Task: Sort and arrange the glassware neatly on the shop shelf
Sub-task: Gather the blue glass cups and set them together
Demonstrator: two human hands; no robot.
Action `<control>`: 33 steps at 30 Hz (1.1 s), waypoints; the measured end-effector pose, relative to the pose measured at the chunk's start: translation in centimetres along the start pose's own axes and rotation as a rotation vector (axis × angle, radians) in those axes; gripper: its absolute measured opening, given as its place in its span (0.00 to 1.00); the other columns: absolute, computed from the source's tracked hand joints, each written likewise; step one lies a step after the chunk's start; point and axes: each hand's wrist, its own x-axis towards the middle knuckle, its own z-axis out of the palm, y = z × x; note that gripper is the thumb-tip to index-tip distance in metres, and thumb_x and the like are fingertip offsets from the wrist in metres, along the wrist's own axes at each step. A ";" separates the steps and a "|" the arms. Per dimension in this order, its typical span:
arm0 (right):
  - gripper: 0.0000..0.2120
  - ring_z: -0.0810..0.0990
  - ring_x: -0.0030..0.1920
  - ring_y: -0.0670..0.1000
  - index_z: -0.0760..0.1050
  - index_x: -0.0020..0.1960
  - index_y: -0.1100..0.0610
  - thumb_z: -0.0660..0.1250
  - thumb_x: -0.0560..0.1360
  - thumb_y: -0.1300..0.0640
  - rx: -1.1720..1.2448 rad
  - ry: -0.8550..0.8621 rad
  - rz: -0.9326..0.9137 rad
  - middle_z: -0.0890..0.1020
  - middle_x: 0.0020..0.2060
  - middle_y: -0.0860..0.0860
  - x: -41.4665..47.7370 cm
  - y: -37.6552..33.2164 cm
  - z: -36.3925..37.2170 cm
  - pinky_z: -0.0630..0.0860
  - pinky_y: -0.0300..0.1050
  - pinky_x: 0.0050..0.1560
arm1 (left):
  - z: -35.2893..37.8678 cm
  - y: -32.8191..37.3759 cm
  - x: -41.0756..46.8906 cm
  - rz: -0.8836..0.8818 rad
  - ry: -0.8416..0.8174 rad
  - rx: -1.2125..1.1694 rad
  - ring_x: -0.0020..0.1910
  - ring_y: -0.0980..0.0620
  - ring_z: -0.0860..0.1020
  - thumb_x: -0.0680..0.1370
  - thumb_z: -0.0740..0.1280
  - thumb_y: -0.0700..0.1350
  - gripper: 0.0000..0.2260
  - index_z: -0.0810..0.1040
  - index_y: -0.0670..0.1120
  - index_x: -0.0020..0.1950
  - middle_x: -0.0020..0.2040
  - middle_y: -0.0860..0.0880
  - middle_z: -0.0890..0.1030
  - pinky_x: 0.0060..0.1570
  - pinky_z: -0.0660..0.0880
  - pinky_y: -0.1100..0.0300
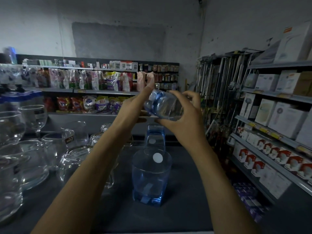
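Up over the dark shelf top, the person has a blue tumbler in the air between both hands, tipped on its side with the thick base toward the left; the right hand has fingers and thumb curled round the mouth end, properly gripping it; the left hand looks pretty much flat, fingers stretched straight against the base end, so more propping than gripping, though its thumb is hard to make out; down on the shelf top two more blue ones stand upright in a line, the near tumbler with a round white sticker on it and the far tumbler just behind it, under the hands; off to the left sits a crowd of clear glassware, mugs and bowls plus a stemmed goblet, all a bit blurry; white boxes fill the shelves on the right; bagged goods line the back shelves.
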 end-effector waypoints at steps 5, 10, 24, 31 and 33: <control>0.20 0.82 0.51 0.39 0.82 0.58 0.48 0.81 0.69 0.45 0.393 -0.150 0.226 0.84 0.53 0.46 0.0 -1.5 -1.2 0.77 0.33 0.50 | -0.3 0.8 -0.1 0.078 -0.134 -0.081 0.50 0.54 0.85 0.83 0.63 0.56 0.17 0.80 0.49 0.65 0.50 0.53 0.87 0.55 0.78 0.57; 0.14 0.84 0.53 0.43 0.83 0.56 0.46 0.76 0.72 0.44 0.504 -0.236 0.365 0.87 0.49 0.42 0.2 -1.4 -2.8 0.79 0.46 0.58 | -1.3 1.1 -0.1 0.071 -0.174 -0.086 0.54 0.47 0.85 0.77 0.71 0.56 0.21 0.79 0.46 0.65 0.56 0.47 0.86 0.59 0.81 0.51; 0.32 0.83 0.59 0.50 0.79 0.60 0.41 0.86 0.59 0.53 0.314 -0.497 0.389 0.83 0.57 0.48 0.5 0.7 -3.3 0.79 0.55 0.62 | -2.3 1.1 -0.3 -0.111 -0.276 0.223 0.50 0.48 0.86 0.56 0.80 0.55 0.35 0.80 0.38 0.58 0.55 0.43 0.86 0.50 0.85 0.52; 0.31 0.85 0.54 0.50 0.79 0.58 0.46 0.87 0.58 0.54 0.249 -0.646 0.417 0.85 0.54 0.49 0.2 0.6 -3.1 0.80 0.49 0.56 | -2.7 1.1 -0.3 -0.218 -0.380 0.406 0.53 0.49 0.84 0.62 0.81 0.52 0.26 0.84 0.42 0.57 0.56 0.46 0.85 0.48 0.84 0.56; 0.32 0.83 0.56 0.50 0.79 0.59 0.46 0.87 0.57 0.53 0.197 -0.678 0.410 0.83 0.56 0.49 0.1 0.8 -3.0 0.80 0.50 0.56 | -2.5 0.9 -0.2 -0.267 -0.387 0.423 0.52 0.49 0.84 0.67 0.80 0.47 0.24 0.82 0.41 0.61 0.56 0.45 0.85 0.47 0.84 0.58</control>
